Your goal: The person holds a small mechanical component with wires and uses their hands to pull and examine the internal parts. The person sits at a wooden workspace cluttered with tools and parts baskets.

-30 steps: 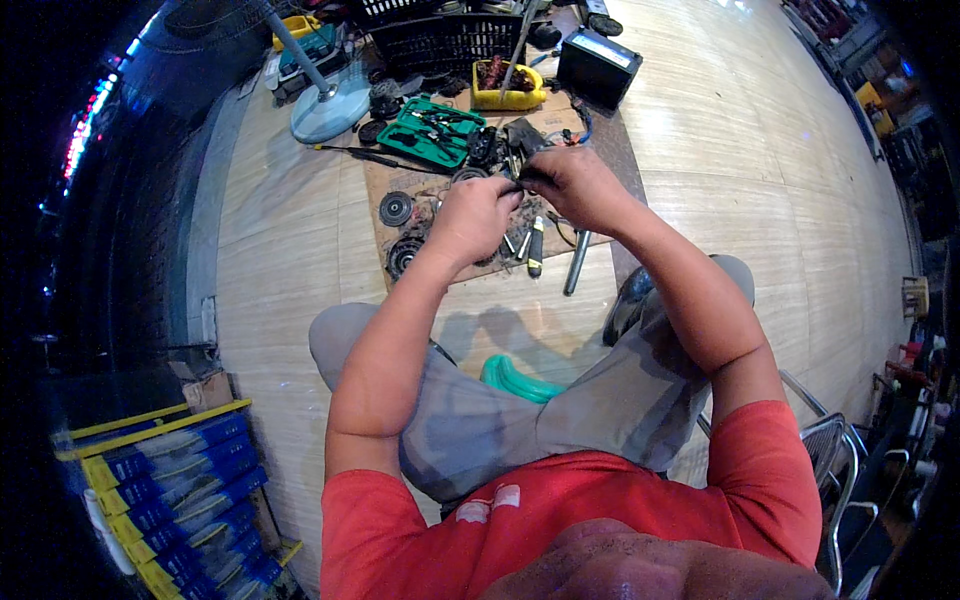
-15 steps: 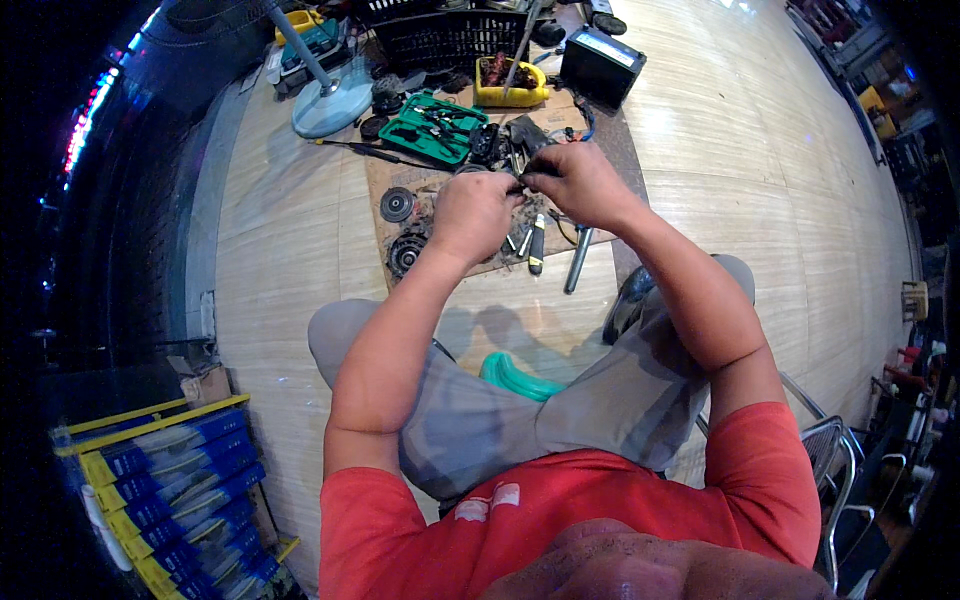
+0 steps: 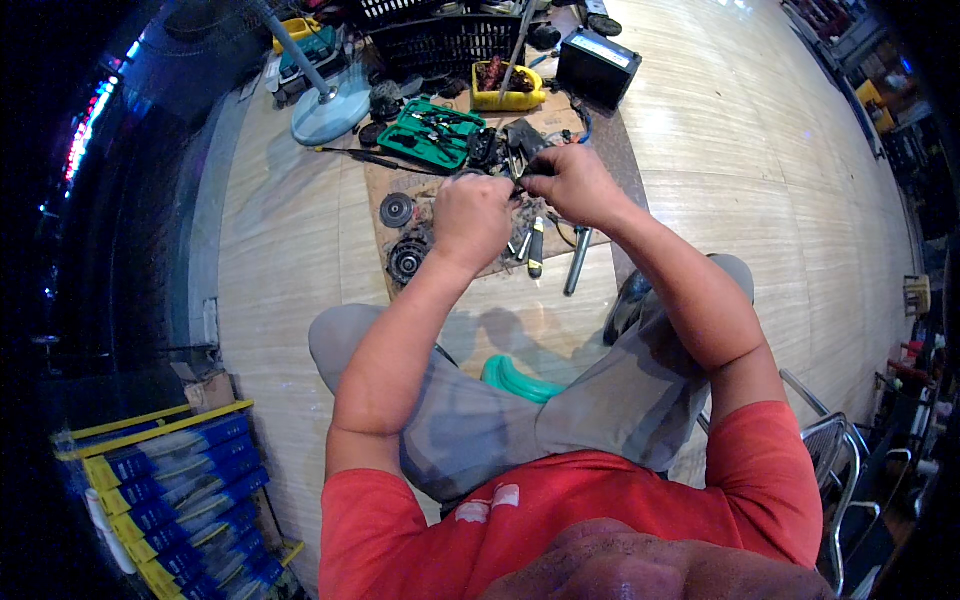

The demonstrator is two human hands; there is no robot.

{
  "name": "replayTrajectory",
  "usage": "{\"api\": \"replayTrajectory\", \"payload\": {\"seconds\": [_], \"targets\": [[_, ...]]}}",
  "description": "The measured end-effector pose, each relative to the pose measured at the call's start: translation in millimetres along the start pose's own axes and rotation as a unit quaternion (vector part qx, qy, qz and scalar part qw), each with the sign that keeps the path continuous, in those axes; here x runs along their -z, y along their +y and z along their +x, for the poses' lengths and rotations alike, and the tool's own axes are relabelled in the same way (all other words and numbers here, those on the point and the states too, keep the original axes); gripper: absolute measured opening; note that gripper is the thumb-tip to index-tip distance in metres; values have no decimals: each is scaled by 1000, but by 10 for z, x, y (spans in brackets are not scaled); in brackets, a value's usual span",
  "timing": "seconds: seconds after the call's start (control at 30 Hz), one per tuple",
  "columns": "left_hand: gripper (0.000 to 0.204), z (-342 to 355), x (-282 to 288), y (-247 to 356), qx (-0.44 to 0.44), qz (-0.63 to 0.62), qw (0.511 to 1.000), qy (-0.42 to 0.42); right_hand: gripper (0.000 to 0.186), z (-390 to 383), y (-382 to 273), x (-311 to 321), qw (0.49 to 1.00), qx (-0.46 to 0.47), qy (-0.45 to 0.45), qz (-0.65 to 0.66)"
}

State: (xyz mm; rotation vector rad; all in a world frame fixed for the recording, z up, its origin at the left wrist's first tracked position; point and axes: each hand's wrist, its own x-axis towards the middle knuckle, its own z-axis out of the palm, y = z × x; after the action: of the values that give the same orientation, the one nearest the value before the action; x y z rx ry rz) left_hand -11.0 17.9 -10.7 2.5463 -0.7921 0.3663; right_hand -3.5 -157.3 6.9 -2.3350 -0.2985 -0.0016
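Note:
Above a dirty cardboard sheet [image 3: 385, 180], my left hand [image 3: 473, 218] and my right hand [image 3: 577, 186] meet with fingers pinched together. Between the fingertips is a small dark piece, too hidden to name. Just below lie a black-and-yellow handled tool [image 3: 537, 250] and a grey metal bar [image 3: 577, 263]. Left of my left hand rest a dark pulley-like disc [image 3: 396, 210] and a round slotted metal part [image 3: 407, 260]. Beyond my hands sits a cluster of dark greasy parts [image 3: 487, 148].
An open green tool case [image 3: 430, 135], a yellow container [image 3: 507, 97] with reddish parts, a black battery [image 3: 599, 68] and a black crate [image 3: 450, 42] stand farther off. A pole on a round base [image 3: 325, 117] is at left. Blue-and-yellow boxes [image 3: 185, 500] fill a lower-left rack.
Both hands stay together in nearly the same place. My left hand has turned slightly, and the fingertips have shifted a little around the dark piece.

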Motion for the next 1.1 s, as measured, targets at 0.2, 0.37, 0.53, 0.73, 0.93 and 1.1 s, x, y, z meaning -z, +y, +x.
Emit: {"api": "replayTrajectory", "payload": {"seconds": [0.2, 0.37, 0.53, 0.73, 0.93, 1.1], "targets": [[14, -13, 7, -15, 104, -68, 990, -69, 14, -44, -34, -46, 982, 175, 41, -65], [15, 5, 57, -75, 135, -131, 976, -113, 11, -23, -32, -33, 979, 191, 15, -71], [15, -7, 26, -86, 86, -39, 993, -64, 11, 8, -17, -47, 984, 158, 5, -76], [16, -13, 14, -56, 40, -9, 999, -18, 15, 27, -2, -59, 996, 76, 2, -44], [15, -12, 16, -29, 51, -34, 998, -3, 15, 4, -19, -41, 997, 74, 19, -31], [15, 6, 53, -32, 120, -109, 983, -83, 14, -27, 11, -49, 984, 159, 37, -70]]}}
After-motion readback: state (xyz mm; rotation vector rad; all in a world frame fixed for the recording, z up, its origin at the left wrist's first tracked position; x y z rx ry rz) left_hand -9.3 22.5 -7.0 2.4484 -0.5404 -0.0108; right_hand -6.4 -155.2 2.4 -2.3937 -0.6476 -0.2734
